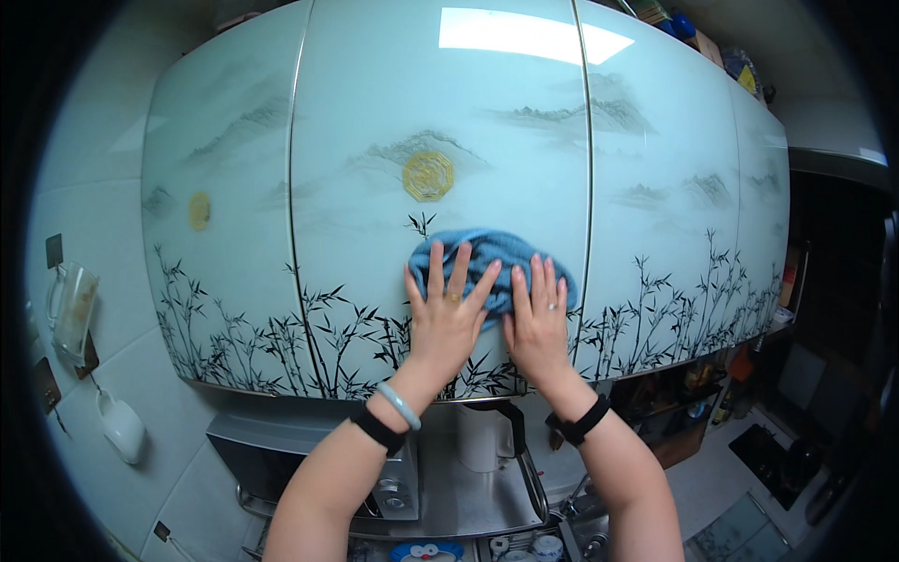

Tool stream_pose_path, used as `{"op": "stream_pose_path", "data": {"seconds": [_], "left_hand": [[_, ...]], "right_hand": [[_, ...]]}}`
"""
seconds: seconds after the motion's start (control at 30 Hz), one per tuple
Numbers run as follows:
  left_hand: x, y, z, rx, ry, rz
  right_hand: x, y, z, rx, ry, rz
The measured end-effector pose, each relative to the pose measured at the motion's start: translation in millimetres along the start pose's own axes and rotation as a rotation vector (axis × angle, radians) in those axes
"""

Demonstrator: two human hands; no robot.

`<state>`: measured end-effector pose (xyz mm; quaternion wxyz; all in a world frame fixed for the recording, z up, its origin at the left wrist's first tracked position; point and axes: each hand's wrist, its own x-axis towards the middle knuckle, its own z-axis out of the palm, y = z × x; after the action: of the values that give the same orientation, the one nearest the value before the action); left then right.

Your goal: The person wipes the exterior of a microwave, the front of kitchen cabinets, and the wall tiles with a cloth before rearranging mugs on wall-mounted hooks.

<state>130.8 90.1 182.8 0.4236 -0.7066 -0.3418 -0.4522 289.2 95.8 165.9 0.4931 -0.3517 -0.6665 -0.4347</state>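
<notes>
A crumpled blue cloth [491, 263] lies pressed against the glossy middle door [365, 91] of a wall cabinet, which bears printed bamboo and mountains. My left hand [448, 309] rests on the cloth's left part, palm down and fingers spread. On its lower right part lies my right hand [541, 312], its fingers closer together. Both hands press the cloth flat rather than gripping it. Above the cloth, a yellow octagonal emblem [428, 176] shows on the door.
Below the cabinet are a microwave oven [309, 456], a white jug [481, 439] and a steel shelf [449, 499]. A clear pitcher [74, 312] hangs on the tiled wall at left. Items lie on top of the cabinet, and a hob [769, 464] is at lower right.
</notes>
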Motion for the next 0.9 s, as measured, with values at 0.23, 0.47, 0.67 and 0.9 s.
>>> {"op": "stream_pose_path", "data": {"seconds": [0.23,0.47,0.67,0.9], "left_hand": [[87.3,1.6,4.0,0.052,0.065,-0.018],[68.8,23.8,24.7,0.038,0.036,-0.041],[9.0,44.5,36.9,0.006,-0.081,-0.015],[-11.2,53.3,41.5,-0.042,-0.095,0.007]], "right_hand": [[73.2,42.9,-6.0,-0.036,0.099,0.067],[46.5,47.1,-4.9,-0.007,0.091,0.081],[-19.8,36.2,-11.4,0.042,-0.006,0.090],[-36.3,36.5,-16.3,0.062,-0.025,0.060]]}}
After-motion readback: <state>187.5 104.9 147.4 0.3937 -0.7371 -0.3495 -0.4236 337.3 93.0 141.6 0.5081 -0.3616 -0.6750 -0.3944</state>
